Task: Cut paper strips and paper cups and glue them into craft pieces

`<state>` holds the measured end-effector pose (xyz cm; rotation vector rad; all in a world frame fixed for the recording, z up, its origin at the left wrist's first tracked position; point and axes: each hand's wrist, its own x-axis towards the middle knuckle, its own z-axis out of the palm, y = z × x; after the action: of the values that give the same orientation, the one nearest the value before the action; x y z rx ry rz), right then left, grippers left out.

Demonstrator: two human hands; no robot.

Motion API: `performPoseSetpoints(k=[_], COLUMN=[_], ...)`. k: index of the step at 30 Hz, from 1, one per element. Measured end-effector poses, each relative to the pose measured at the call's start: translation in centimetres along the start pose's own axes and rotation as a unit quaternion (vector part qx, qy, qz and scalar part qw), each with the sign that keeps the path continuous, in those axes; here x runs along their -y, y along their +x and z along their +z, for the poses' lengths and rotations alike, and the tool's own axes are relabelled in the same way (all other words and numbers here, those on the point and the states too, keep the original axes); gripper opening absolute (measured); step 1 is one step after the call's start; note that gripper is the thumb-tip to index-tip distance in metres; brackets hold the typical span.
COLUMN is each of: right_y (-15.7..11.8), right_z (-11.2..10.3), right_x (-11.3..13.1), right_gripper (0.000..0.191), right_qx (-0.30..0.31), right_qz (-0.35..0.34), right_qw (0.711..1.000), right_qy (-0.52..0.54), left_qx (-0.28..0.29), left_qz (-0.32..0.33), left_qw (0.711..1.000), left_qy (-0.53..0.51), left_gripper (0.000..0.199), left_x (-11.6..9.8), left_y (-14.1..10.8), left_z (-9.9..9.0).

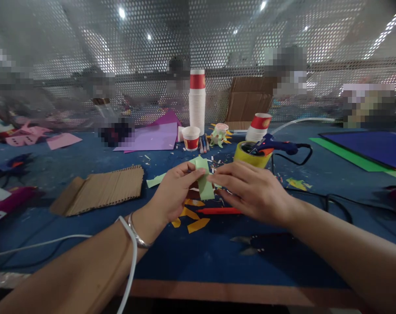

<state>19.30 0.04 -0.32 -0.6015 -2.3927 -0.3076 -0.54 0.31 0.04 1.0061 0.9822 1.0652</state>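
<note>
My left hand (176, 187) pinches a folded piece of light green paper (205, 185) between thumb and fingers, above the middle of the table. At its right edge, my right hand (255, 189) has its fingertips closed against the paper; its thumb is mostly hidden. A longer light green strip (157, 180) sticks out behind the left hand. Below the hands lie yellow-orange paper pieces (198, 224) and a red pen (219, 210). Dark-handled snips (250, 245) rest nearer the front edge.
A blue glue gun (276, 145) rests in a yellow tape roll (250, 156), its cord trailing right. Paper cups (197, 109) are stacked at the back. Corrugated cardboard (108, 189) lies left. A white cable (131, 261) crosses my left wrist. Perforated metal (214, 52) stands behind.
</note>
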Motion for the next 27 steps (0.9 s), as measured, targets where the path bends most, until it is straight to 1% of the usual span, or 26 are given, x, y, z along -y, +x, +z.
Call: performPoseSetpoints(k=[2, 5, 9, 11, 13, 16, 18, 20, 24, 27], right_y=[0.16, 0.22, 0.26, 0.30, 0.32, 0.25, 0.15, 0.03, -0.05, 0.09], right_z=[0.05, 0.12, 0.20, 0.37, 0.60, 0.87, 0.87, 0.74, 0.43, 0.41], right_x=[0.31, 0.36, 0.33, 0.39, 0.47, 0.55, 0.56, 0.56, 0.54, 0.44], right_gripper=[0.026, 0.024, 0.020, 0.017, 0.014, 0.009, 0.010, 0.013, 0.016, 0.018], right_qx=[0.007, 0.007, 0.001, -0.008, -0.022, -0.039, -0.042, -0.034, -0.018, -0.011], right_qz=[-0.023, -0.038, -0.054, -0.043, -0.005, 0.088, 0.150, 0.196, 0.256, 0.284], right_qw=[1.000, 0.999, 0.998, 0.997, 0.992, 0.974, 0.962, 0.951, 0.932, 0.922], right_qy=[-0.003, 0.003, 0.033, 0.065, 0.120, 0.203, 0.226, 0.236, 0.255, 0.264], left_qx=[0.003, 0.011, 0.016, 0.016, 0.017, 0.033, 0.054, 0.072, 0.082, 0.089], left_qz=[-0.002, -0.008, -0.018, -0.014, -0.002, 0.009, 0.003, -0.002, 0.006, 0.013], left_qw=[1.000, 1.000, 1.000, 1.000, 1.000, 0.998, 0.997, 0.994, 0.991, 0.990], left_qy=[-0.006, -0.014, -0.015, -0.005, 0.014, 0.044, 0.060, 0.078, 0.102, 0.106], left_gripper=[0.028, 0.033, 0.030, 0.030, 0.030, 0.032, 0.031, 0.028, 0.025, 0.025], left_x=[0.09, 0.20, 0.22, 0.22, 0.25, 0.36, 0.43, 0.46, 0.36, 0.27], left_y=[-0.08, -0.20, -0.35, -0.39, -0.40, -0.37, -0.37, -0.41, -0.55, -0.61], left_z=[0.19, 0.41, 0.42, 0.36, 0.30, 0.23, 0.20, 0.17, 0.16, 0.16])
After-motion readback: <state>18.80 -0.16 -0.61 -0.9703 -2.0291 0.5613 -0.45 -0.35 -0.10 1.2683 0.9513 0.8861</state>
